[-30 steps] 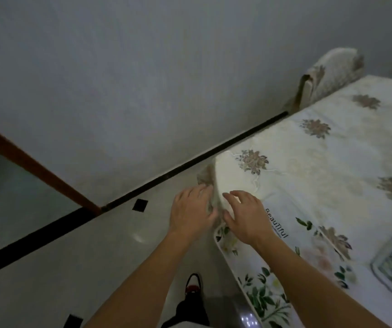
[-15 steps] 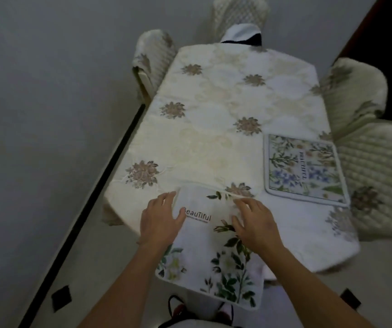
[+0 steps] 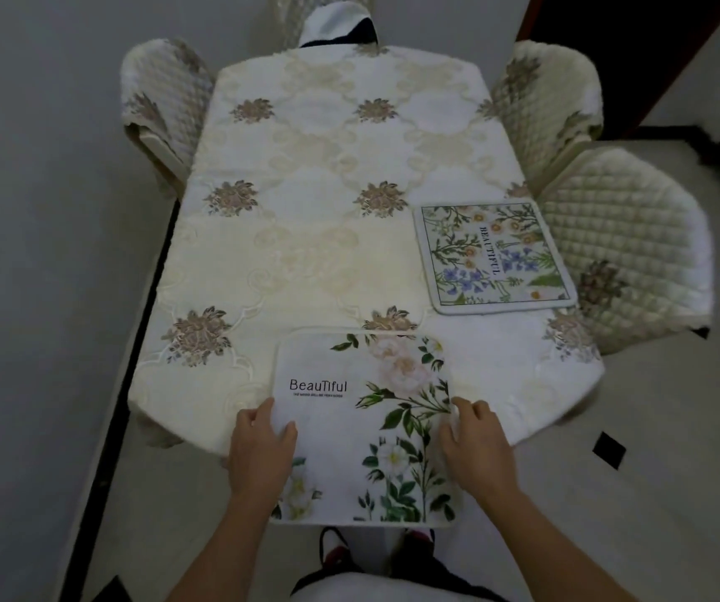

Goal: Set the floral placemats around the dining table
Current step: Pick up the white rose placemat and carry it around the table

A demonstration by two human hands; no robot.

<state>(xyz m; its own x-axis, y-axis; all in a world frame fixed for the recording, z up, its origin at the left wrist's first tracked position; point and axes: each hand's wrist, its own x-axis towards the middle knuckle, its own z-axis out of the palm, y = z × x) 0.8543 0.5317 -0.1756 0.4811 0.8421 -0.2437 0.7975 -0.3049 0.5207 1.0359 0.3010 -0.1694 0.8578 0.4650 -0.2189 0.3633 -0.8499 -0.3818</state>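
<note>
A white floral placemat (image 3: 362,423) printed "BeauTiful" lies over the near end of the dining table (image 3: 306,254), its near half hanging past the edge. My left hand (image 3: 260,454) grips its left side, thumb on top. My right hand (image 3: 477,445) holds its right side. A second placemat (image 3: 495,256) with blue and white flowers lies flat at the table's right side, in front of a chair.
A cream embroidered cloth covers the table. Quilted chairs stand at the right (image 3: 623,249), far right (image 3: 545,102), far left (image 3: 162,106) and far end (image 3: 336,19). A grey wall (image 3: 45,210) runs close along the left. My feet show below the mat.
The view swung from the table's left corner to face the near end squarely. My hands slid from the mat's far part to its side edges, and the mat now lies squared to the table.
</note>
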